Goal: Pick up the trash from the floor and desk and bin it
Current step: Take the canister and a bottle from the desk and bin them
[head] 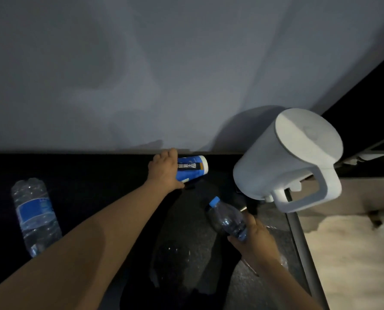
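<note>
The left hand [164,172] reaches far forward on a straight arm, and its fingers and thumb are curled round the narrow end of a blue-and-white paper cup [192,167]. The cup lies on its side at the foot of the wall, its white rim pointing right, away from the palm. It has a dark printed panel along its blue side. I cannot tell whether it is resting on the floor or just lifted off it.

The right hand [255,239] is nearer the body and lower in view, well apart from the left. It grips the bottom end of a clear, crumpled plastic bottle [228,218], which tilts up and to the left, and the bottle's blue cap [214,201] is on.

Further out, on the dark floor [85,175] to the left of the left arm, a second clear plastic water bottle with a blue label [35,217] lies on its side, untouched, with its far end pointing towards the wall. Between the two arms there is a dark, faintly glossy shape [180,253] that is too dim to identify.

Just beyond the right hand stands a white plastic kettle with a flat lid and a loop handle [285,157]. A plain grey wall [141,74] rises behind everything. At the lower right, a grey metal bar [303,242] edges a pale wood-grain surface [352,265].
</note>
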The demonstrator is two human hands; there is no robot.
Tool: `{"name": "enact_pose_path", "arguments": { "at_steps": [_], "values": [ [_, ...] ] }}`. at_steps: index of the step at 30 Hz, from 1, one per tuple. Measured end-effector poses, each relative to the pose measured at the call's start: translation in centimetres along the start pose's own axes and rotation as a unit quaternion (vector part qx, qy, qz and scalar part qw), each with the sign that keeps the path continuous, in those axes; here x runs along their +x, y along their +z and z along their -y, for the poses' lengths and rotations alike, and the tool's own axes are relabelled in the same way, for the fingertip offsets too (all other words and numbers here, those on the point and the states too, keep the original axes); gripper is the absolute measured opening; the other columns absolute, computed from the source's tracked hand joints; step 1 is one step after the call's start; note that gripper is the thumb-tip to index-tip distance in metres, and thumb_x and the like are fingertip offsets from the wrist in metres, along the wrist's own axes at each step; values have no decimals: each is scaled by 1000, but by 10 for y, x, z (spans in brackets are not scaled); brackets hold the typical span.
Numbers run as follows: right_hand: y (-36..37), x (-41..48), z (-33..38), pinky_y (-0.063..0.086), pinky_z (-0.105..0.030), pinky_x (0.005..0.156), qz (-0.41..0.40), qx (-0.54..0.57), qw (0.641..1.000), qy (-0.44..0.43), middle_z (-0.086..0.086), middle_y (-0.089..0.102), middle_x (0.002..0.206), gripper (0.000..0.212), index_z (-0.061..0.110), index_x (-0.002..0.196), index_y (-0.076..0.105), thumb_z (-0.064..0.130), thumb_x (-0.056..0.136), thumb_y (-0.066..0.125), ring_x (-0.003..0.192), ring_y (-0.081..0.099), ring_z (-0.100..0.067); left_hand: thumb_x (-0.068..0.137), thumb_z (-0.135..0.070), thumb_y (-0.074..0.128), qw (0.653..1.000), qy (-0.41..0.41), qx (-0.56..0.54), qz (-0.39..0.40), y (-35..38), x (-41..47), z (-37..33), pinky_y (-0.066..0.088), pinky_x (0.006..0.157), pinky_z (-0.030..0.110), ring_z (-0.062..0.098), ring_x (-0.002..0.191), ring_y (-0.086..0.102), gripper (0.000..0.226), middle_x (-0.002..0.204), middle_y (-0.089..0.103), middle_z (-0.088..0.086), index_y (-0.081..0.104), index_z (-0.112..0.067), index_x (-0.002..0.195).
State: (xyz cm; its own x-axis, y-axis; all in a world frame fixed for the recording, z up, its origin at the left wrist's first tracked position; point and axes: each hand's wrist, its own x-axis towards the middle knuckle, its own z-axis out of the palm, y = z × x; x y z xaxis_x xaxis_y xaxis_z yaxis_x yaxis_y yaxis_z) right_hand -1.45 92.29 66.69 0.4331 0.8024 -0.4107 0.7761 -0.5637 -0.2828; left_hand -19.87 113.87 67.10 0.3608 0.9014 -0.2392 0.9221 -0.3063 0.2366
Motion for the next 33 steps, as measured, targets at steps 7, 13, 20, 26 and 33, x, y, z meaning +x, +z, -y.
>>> {"name": "enact_pose_path", "arguments": {
  "at_steps": [7, 13, 20, 26, 33],
  "values": [
    [-23, -54, -38, 47, -25, 79, -29, 120, 991, 46, 5, 58, 122, 75, 29, 137, 39, 41, 73, 77, 103, 59, -14, 56, -53, 78, 996, -44, -56, 59, 0, -36, -17, 48, 80, 32, 26, 101, 55, 75, 114, 53, 8, 51, -14, 114],
    [-45, -116, -98, 38, -16, 54, -77, 218, 968, 94, 14, 61, 82, 58, 30, 123, 48, 40, 73, 77, 71, 60, -2, 67, -39, 81, 873, -87, -443, 184, -12, -129, -104, 55, 70, 28, 12, 86, 67, 54, 101, 69, -1, 61, -20, 113],
    [-94, -209, -213, 42, -17, 63, -169, 332, 914, 161, 16, 60, 87, 61, 25, 126, 48, 37, 74, 79, 78, 60, -1, 71, -27, 81, 833, 9, -504, 227, -18, -237, -254, 52, 57, 17, 8, 78, 70, 29, 92, 72, -5, 62, -27, 92],
    [-167, -325, -378, 43, -19, 64, -285, 355, 868, 198, 16, 62, 87, 49, 35, 107, 49, 41, 69, 81, 78, 58, 1, 42, -48, 77, 829, 112, -490, 246, 13, -340, -444, 56, 75, 28, 15, 85, 72, 60, 88, 76, -4, 70, -20, 95],
    [-219, -411, -516, 40, -7, 61, -372, 386, 809, 238, 19, 60, 84, 45, 37, 101, 47, 31, 72, 81, 76, 58, 5, 64, -32, 83, 865, 252, -396, 180, 42, -409, -624, 43, 59, 17, 2, 80, 62, 39, 90, 67, -11, 59, -23, 93]
  ]
}}
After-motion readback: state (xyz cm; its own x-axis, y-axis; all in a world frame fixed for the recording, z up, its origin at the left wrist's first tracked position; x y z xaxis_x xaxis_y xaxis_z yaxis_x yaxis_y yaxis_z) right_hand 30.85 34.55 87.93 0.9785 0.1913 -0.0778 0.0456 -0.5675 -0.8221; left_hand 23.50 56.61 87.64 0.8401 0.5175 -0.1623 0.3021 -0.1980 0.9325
